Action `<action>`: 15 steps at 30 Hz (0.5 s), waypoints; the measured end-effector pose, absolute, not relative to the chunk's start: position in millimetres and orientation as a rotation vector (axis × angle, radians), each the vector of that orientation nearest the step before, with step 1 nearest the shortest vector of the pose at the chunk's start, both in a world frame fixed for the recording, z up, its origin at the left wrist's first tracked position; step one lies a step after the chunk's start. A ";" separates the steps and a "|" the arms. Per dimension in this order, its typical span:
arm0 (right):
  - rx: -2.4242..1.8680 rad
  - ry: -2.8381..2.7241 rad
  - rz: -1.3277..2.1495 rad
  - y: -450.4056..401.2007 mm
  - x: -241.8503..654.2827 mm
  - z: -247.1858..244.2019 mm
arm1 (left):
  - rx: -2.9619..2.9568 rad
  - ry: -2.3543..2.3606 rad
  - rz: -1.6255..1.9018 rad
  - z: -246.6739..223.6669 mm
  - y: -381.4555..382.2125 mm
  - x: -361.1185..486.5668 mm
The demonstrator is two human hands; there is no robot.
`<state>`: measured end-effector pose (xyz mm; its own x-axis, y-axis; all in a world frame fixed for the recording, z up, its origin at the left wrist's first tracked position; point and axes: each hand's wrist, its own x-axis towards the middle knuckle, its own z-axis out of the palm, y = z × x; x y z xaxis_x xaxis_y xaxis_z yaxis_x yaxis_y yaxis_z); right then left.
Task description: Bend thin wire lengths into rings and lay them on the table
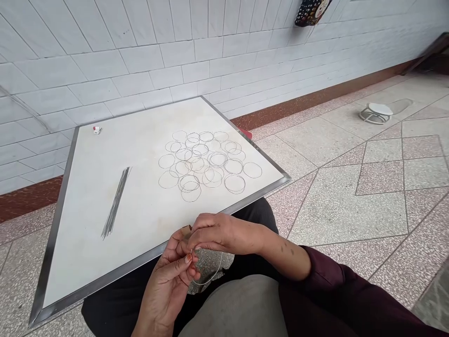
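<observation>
Low over my lap, at the table's near edge, my left hand (173, 276) pinches a thin wire between thumb and fingertips. My right hand (219, 232) meets it from the right, fingers closed at the same spot. Between them the wire (219, 269) curves down in a loop. The wire ends are hidden in my fingers. Brown tape (186, 230) wraps a left fingertip. On the white table (140, 126) lie many thin wire rings (206, 161), several overlapping. A bundle of straight wires (115, 203) rests to their left.
The table has a metal rim (261, 191) and stands against a white tiled wall (140, 84). A small red-and-white object (97, 130) sits at its far left corner. On the floor to the right is a low round stool (377, 112). A dark patterned bag (310, 11) hangs on the wall.
</observation>
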<state>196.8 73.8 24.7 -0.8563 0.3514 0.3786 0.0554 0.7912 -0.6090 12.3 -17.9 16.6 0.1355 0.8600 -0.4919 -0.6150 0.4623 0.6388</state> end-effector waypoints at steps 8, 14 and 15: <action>-0.278 -2.484 0.703 76.3 194.1 17.1 | 0.285 0.937 1.124 3.3 -15.7 15.7; -0.414 -2.282 0.832 77.9 189.0 3.1 | 0.323 0.950 1.215 5.5 -13.7 17.7; -0.430 -2.248 0.863 77.7 188.4 1.8 | 0.336 0.950 1.227 6.2 -14.1 17.4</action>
<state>188.4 77.7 1.8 -0.7131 0.5115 0.4794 0.0590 0.7252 -0.6860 17.4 -14.1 6.2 0.0282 0.9014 -0.4320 -0.6440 0.3469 0.6819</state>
